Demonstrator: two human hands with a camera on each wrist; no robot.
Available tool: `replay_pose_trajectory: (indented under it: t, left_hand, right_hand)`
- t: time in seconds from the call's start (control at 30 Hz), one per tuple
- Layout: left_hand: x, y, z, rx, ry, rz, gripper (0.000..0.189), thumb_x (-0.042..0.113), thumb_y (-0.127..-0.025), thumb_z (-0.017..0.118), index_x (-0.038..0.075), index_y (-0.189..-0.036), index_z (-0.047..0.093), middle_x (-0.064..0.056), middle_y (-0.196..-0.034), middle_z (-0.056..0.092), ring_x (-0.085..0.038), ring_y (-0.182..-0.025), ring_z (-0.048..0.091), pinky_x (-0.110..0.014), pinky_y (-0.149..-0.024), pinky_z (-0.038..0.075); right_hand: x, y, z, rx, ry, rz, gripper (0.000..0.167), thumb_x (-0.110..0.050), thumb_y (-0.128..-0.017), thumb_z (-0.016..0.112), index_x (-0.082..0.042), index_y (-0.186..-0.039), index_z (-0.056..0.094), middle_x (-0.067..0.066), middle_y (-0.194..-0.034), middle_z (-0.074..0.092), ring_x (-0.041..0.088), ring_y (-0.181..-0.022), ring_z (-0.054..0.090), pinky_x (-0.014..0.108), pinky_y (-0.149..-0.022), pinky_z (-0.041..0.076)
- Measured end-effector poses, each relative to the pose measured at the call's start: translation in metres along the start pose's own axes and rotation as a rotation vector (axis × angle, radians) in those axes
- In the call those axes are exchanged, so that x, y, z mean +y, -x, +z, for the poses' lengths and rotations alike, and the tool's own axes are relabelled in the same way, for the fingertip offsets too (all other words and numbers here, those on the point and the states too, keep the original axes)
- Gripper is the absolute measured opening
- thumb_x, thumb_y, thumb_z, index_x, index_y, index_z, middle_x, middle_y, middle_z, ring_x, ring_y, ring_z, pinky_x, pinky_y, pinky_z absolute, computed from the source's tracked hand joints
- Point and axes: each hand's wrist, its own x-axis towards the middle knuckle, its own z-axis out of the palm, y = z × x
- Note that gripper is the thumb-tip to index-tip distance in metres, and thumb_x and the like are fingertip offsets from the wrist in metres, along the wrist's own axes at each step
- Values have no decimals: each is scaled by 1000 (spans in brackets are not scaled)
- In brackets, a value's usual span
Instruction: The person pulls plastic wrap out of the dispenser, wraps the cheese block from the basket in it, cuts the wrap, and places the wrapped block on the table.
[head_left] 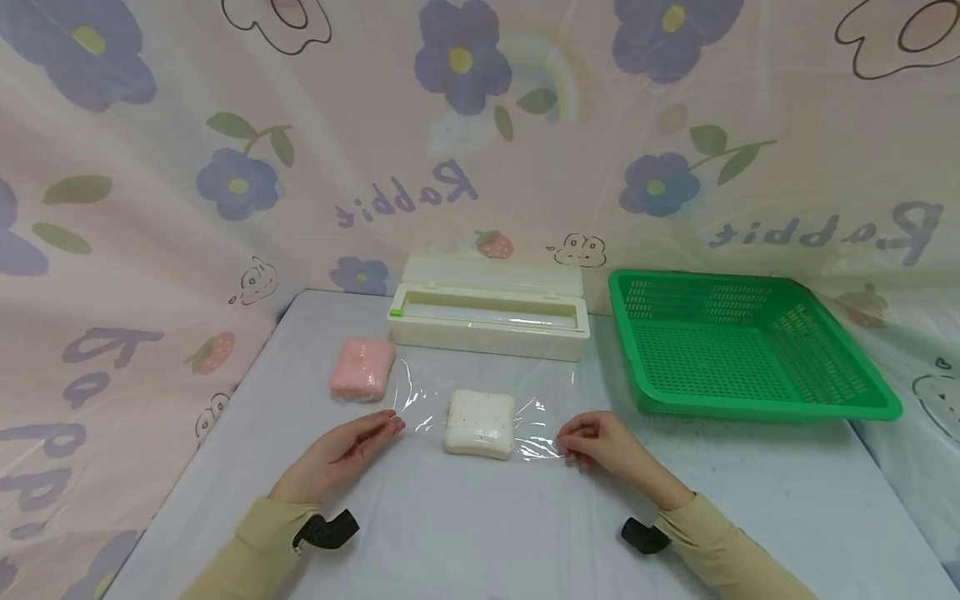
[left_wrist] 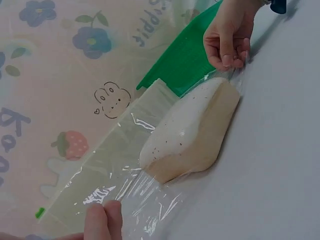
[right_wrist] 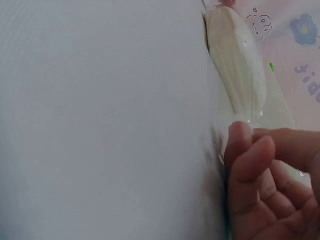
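A clear sheet of cling film (head_left: 536,437) lies over a white, square, bun-like block (head_left: 480,423) and spreads out on both sides. In the left wrist view, the block (left_wrist: 187,132) shows dark specks on top and tan sides. My left hand (head_left: 341,454) pinches the film's left side between thumb and fingertips. On the other side, my right hand (head_left: 603,450) pinches the film's right edge, its other fingers curled. A similar pink block (head_left: 362,368), shiny as if wrapped, sits beyond my left hand.
Behind the white block stands a cream cling film dispenser (head_left: 487,337), lid raised, a roll inside and a green slider at its left end. A green plastic basket (head_left: 765,408) stands at the back right. A printed curtain (head_left: 525,167) hangs behind the white table (head_left: 480,533).
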Motion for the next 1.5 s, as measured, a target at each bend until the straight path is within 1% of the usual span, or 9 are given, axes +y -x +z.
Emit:
replay_pose_trajectory:
  t: [0.3,0.6,0.8,0.97,1.1,1.17,1.27,1.37,1.5]
  left_hand:
    - [-15,-8,3,94,-127,81,48,-8,-99,38,-14,-143,19,-30,-132,45,-32,-126,45,-35,-108,33]
    - [-13,-15,13,85,-88,89,27,-5,-100,29,-13,-125,26,-40,-144,12,-45,-138,15,-44,-110,29]
    - [-7,-14,14,89,-68,41,27,4,-101,26,-6,-125,18,-39,-148,2,-47,-138,14,-46,-111,25]
    - [-2,-9,9,55,-216,-13,25,8,-102,27,-1,-122,17,-40,-147,1,-49,-137,15,-48,-111,26]
    - [1,1,5,105,-325,14,22,10,-101,33,0,-117,22,-41,-141,12,-52,-125,37,-50,-106,33]
    - [1,7,6,152,-445,66,25,11,-100,38,-3,-117,27,-37,-129,30,-46,-110,54,-48,-100,41]
    - [-3,14,13,155,-811,172,29,14,-99,46,-10,-114,38,-24,-107,48,-33,-90,64,-42,-87,53]
    - [-12,14,24,30,-1309,373,30,18,-98,54,-9,-112,54,-17,-102,61,-28,-87,65,-37,-78,56]
    - [-28,9,37,-188,-1833,673,33,20,-94,63,2,-121,62,-12,-121,61,-27,-110,59,-42,-91,50]
  right_hand:
    - [-5,-6,4,36,83,57,14,-7,-84,72,6,-85,66,13,-65,65,13,-47,54,23,-42,45]
    - [-19,-11,3,138,406,106,35,-18,-73,84,-5,-62,54,2,-47,52,12,-43,48,23,-42,38]
    - [-14,-12,-3,190,617,151,53,-43,-66,86,-11,-52,46,-2,-39,43,12,-38,41,24,-40,32]
    - [-8,-8,-13,125,444,139,46,-35,-75,81,-9,-57,49,0,-42,48,13,-38,49,23,-39,36]
    - [-3,-2,-21,93,270,131,32,-21,-87,72,-4,-68,53,4,-49,55,13,-42,53,21,-39,36]
    - [-4,1,-22,92,281,70,26,-17,-91,67,-2,-74,56,5,-54,57,12,-45,51,21,-40,37]
    - [-10,5,-17,107,399,-117,12,-12,-91,66,-1,-87,63,4,-67,64,13,-56,56,23,-47,46]
    - [-21,5,-6,116,596,-341,23,-12,-88,69,-1,-108,65,6,-94,69,18,-82,65,32,-68,55]
    - [-36,4,14,84,869,-547,53,-22,-86,73,-5,-133,54,10,-130,57,26,-115,56,43,-94,48]
